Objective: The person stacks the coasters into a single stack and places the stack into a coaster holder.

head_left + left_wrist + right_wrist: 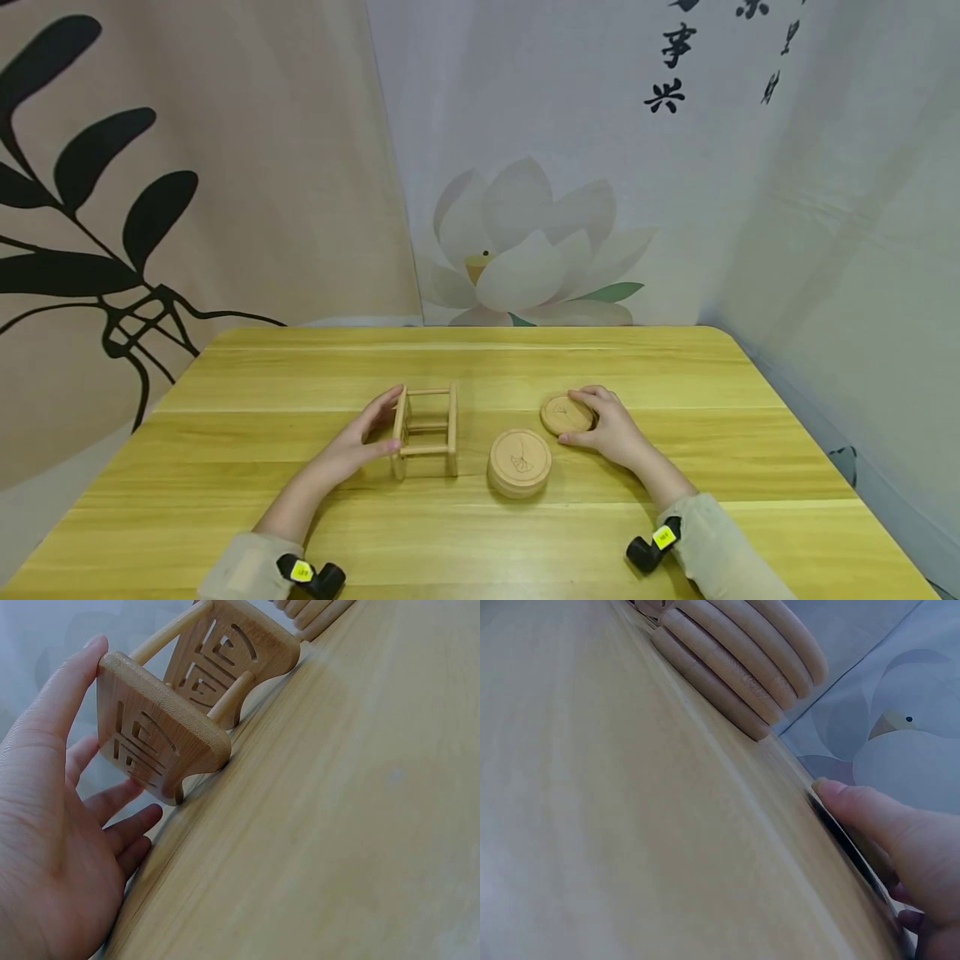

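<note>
A wooden coaster holder [428,451], two cut-out end panels joined by thin rods, stands on the table left of the middle. My left hand [358,439] grips its left end panel [154,724], thumb at one edge and fingers along the other. On the right, a round wooden coaster [564,414] with an engraved line drawing lies within the grasp of my right hand [611,429]. Thumb and fingers hold its rim from opposite sides, and it is low against the table. Between the hands sits a neat stack of several matching coasters [520,463], a leaf engraved on the top one.
The wooden table [420,550] spreads out under everything, its back edge meeting a hanging cloth [300,167] printed with plants and a lotus. A black wrist camera [311,575] is strapped at each sleeve cuff.
</note>
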### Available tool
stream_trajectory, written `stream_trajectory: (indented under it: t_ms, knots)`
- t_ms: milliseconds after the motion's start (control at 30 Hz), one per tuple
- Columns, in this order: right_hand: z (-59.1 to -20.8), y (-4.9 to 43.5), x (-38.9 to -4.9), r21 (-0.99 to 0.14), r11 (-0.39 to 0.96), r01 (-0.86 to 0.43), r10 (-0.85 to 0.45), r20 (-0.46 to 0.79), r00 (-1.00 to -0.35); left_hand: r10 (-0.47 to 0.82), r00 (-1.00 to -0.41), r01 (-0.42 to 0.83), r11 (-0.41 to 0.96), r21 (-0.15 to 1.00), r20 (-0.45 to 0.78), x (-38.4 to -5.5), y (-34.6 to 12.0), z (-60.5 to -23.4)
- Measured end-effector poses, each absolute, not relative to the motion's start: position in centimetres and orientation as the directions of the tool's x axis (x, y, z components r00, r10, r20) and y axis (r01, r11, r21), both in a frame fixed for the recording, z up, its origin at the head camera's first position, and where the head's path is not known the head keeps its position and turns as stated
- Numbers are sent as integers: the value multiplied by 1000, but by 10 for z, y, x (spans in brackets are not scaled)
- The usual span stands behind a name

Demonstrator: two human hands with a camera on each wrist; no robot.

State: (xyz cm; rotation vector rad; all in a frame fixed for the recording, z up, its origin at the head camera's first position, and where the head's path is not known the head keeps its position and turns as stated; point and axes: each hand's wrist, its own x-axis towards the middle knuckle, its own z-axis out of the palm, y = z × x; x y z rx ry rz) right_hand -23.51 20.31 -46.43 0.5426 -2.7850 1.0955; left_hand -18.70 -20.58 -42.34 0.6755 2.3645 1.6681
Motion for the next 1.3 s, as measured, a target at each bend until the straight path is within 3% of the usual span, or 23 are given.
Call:
stream_trajectory:
  t_ms: [1300]
  knots:
    - [-442,194,-220,-722,577,-382,-268,274,-924,435,-891,269,283,921,127,-197,-213,-445]
